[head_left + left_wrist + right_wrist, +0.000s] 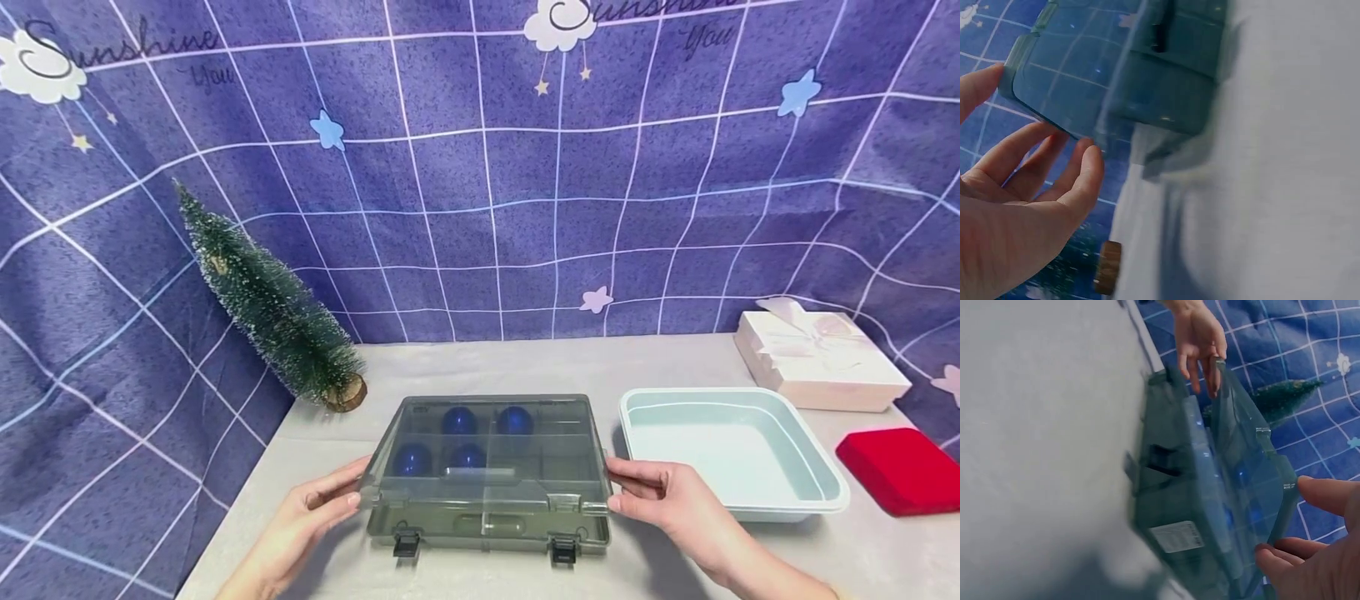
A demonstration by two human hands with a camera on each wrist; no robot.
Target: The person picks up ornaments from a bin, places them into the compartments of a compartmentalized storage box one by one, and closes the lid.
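Observation:
A grey translucent plastic storage box [487, 533] sits on the table, with its lid [525, 492] tilted partly up. Several shiny blue balls [514, 421] show through the lid, in separate compartments. At the lid's left edge, my left hand [315, 517] grips it between thumb and fingers. My right hand [671, 496] holds the opposite edge, its thumb [1329, 495] near the front corner. Two black latches [407, 544] hang unfastened at the front of the base. A white label [1177, 537] shows on the box's side in the right wrist view.
Right of the box stands a pale blue tray [813, 504]. Behind it are a white gift box [840, 358] with a ribbon and a red case [903, 471]. A small frosted tree [270, 304] stands at the back left, before a blue patterned cloth [525, 167].

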